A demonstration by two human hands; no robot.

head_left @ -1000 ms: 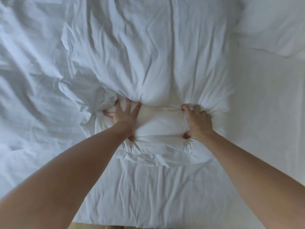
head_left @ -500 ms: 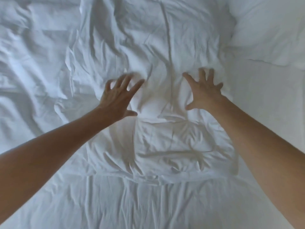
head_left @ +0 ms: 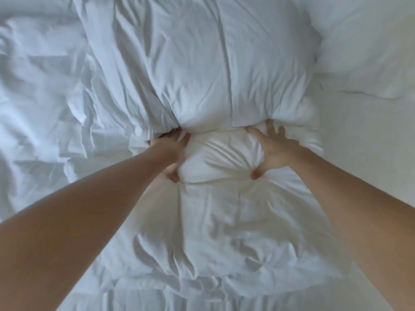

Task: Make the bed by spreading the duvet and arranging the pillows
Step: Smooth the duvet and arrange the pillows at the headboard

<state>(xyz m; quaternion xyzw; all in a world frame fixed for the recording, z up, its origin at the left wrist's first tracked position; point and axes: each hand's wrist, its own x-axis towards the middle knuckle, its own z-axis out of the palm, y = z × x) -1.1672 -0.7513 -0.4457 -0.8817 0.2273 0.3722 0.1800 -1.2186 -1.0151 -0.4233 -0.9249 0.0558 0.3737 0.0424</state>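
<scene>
At frame centre, your left hand point(head_left: 171, 151) and right hand point(head_left: 272, 151) each gripped the white duvet point(head_left: 224, 153), fingers clamped on a bunched fold

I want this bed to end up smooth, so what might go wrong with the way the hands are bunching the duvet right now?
1. Both the left hand and right hand dig into a thick fold of the duvet; pulling from there may drag the filling into a lump rather than spread it.
2. The sheet to the left is already rumpled and could get covered unsmoothed.
3. The pillow lies close and may get shifted.
</scene>
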